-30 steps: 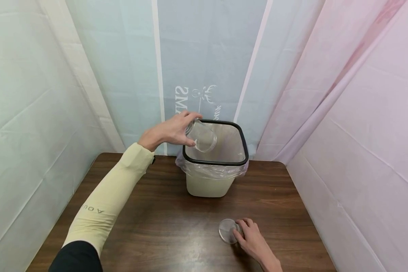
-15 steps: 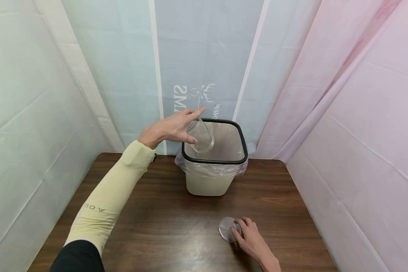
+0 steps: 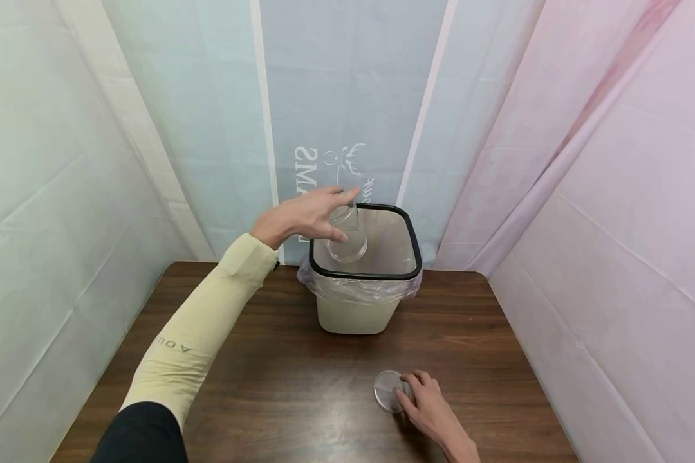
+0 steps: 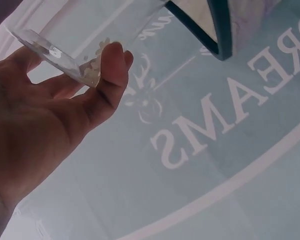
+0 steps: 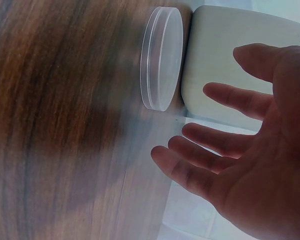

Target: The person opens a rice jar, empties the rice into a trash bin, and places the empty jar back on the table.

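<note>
My left hand [image 3: 313, 215] grips a clear jar [image 3: 352, 243] near its base and holds it mouth-down at a slant over the open bin [image 3: 347, 315]. In the left wrist view, small pale bits [image 4: 96, 65] cling inside the jar close to its base, by a fingertip. My right hand [image 3: 431, 411] hovers low over the table with loosely bent fingers, overlapping a clear round lid [image 3: 385, 392] in the head view. The right wrist view shows the lid [image 5: 162, 60] lying on the wood, apart from the fingertips [image 5: 160, 154], with nothing in that hand.
A thin translucent liner [image 3: 361, 289] folds out under the bin's black rim [image 3: 376, 276]. The bin stands at the back of the brown wooden table [image 3: 278, 399]. Printed cloth [image 3: 359, 83] hangs behind it, with pale cloth on both sides.
My left hand has shifted slightly right, and the jar has turned so its mouth points more steeply down. One finger of that hand reaches out straighter. Right hand and lid stay put.
</note>
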Motion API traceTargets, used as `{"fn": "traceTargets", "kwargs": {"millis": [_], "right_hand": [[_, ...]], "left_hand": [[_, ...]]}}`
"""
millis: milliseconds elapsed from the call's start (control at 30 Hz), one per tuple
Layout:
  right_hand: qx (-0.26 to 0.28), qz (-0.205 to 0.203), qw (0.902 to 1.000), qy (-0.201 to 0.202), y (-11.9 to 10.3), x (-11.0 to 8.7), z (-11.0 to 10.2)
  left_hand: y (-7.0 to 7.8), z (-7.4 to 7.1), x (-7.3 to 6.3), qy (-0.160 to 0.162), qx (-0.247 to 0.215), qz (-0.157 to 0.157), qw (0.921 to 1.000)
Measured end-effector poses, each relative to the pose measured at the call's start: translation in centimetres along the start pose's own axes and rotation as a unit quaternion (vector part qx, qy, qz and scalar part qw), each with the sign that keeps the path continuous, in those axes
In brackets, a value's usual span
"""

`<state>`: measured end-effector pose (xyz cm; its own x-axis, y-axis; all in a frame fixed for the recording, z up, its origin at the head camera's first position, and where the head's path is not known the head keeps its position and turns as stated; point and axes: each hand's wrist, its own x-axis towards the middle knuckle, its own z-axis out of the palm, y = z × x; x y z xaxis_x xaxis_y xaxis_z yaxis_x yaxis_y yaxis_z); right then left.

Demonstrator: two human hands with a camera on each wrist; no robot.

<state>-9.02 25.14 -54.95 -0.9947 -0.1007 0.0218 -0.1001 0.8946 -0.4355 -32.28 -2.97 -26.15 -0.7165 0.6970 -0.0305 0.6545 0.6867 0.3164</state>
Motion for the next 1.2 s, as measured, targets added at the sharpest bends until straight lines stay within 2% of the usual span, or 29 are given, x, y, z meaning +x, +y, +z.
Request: {"fn": "traceTargets", "kwargs": {"millis": [267,567,667,800,900,1000,1200], "right_hand": [[-0.005,-0.008,0.9999,0.012,-0.2,0.0,0.2],[-0.008,-0.026,0.9992,0.030,-0.2,-0.1,0.5],[-0.005,-0.023,0.9994,0.024,-0.2,-0.1,0.4],[-0.002,-0.022,0.9996,0.020,-0.2,-0.1,0.2],[-0.007,-0.026,0.9992,0.028,-0.1,0.0,0.0],[-0.013,-0.022,0.9993,0.027,0.1,0.0,0.0],[-0.007,-0.014,0.9998,0.013,0.3,0.1,-0.1]], "left_hand": [[0.8,-0.2,0.7,-0.001,0.021,0.014,0.9997],[0.8,-0.2,0.7,0.001,0.009,0.015,0.9998],[0.4,-0.4,0.5,0.024,-0.002,0.015,0.9996],[-0.1,-0.6,0.3,0.075,-0.029,0.013,0.9967],[0.0,-0.4,0.4,0.092,-0.051,0.012,0.9944],[0.2,0.1,0.6,0.080,-0.057,0.015,0.9951],[0.5,0.9,0.8,0.027,-0.010,0.015,0.9995]]}}
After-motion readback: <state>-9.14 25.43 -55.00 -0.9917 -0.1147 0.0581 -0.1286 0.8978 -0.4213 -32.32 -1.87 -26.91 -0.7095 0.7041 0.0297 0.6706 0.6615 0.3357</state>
